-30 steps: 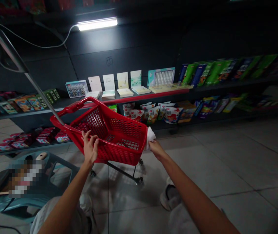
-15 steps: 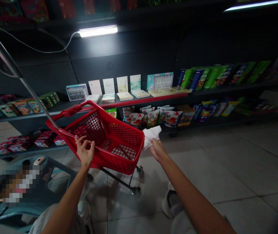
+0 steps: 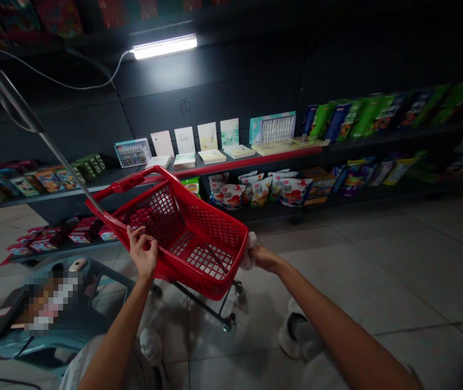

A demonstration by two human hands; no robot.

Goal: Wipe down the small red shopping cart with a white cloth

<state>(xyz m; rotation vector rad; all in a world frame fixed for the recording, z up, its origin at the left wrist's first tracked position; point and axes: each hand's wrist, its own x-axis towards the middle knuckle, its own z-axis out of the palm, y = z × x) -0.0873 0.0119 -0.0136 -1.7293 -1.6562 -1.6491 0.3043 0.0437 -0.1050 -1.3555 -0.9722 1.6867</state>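
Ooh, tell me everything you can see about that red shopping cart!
The red shopping cart has a deep basket that looks like plastic, with little holes through its walls and floor. A red handle crosses its left end. Underneath are a dark frame and small wheels. It stands upright on the tiled floor, before the shelves. The left hand is at its near rim; the right hand holds a white cloth against its right end.
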